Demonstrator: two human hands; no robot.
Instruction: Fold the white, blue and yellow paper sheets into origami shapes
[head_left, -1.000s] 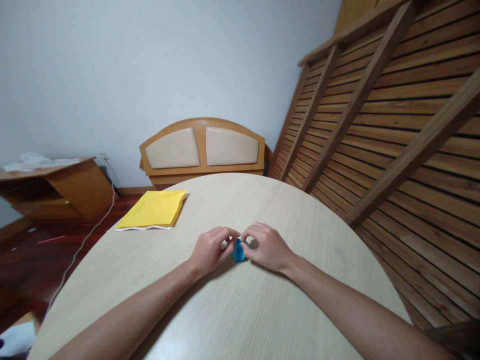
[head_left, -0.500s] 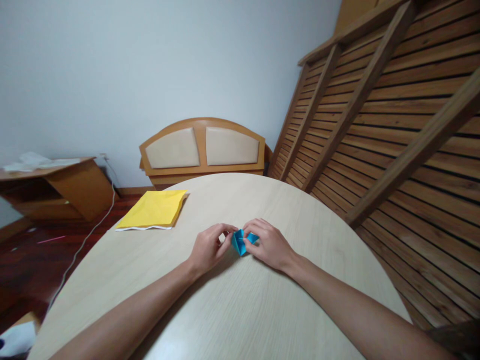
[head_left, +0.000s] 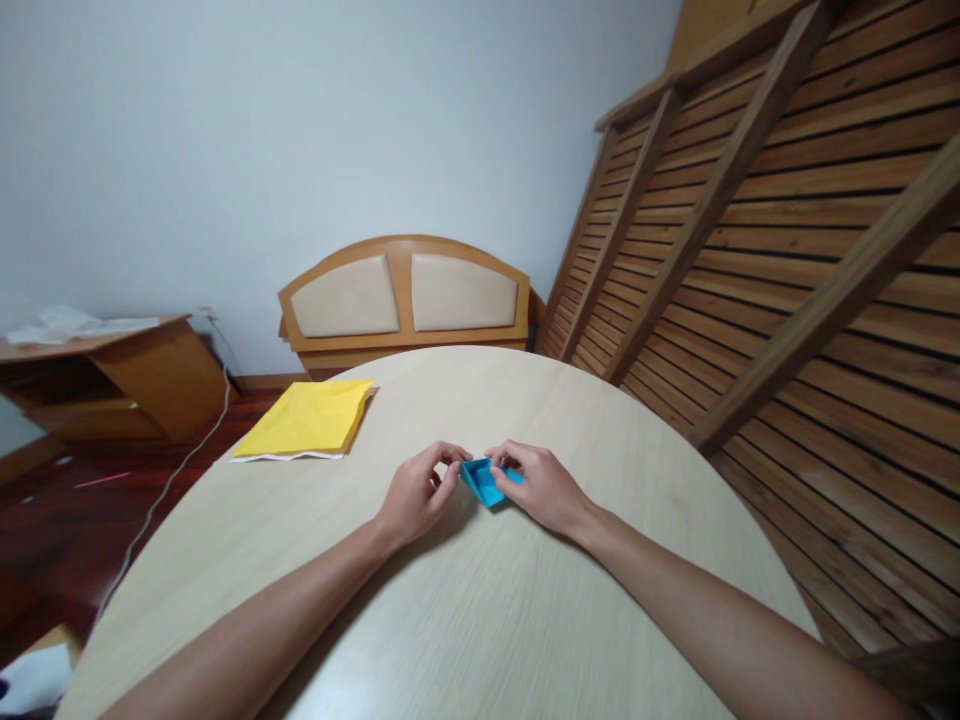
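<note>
A small piece of folded blue paper [head_left: 484, 484] is between my two hands, just above or on the round table [head_left: 480, 620]. Its left part stands up in creased flaps, and its right end is partly hidden behind my fingers. With thumb and index finger, my left hand [head_left: 421, 492] pinches the paper's left corner. My right hand [head_left: 541, 488] grips the right side, its thumb lying across the front. Both forearms rest low over the tabletop.
A yellow paper stack [head_left: 304, 420] with a white sheet beneath lies at the table's left. Behind the table stands a padded headboard [head_left: 405, 295]. A slatted wooden frame [head_left: 750, 250] leans on the right, and a low desk [head_left: 150, 375] stands far left.
The blue paper has turned a little and shifted slightly right, showing a broader flat face. My right thumb and fingers have moved slightly on it; my left hand has barely moved.
</note>
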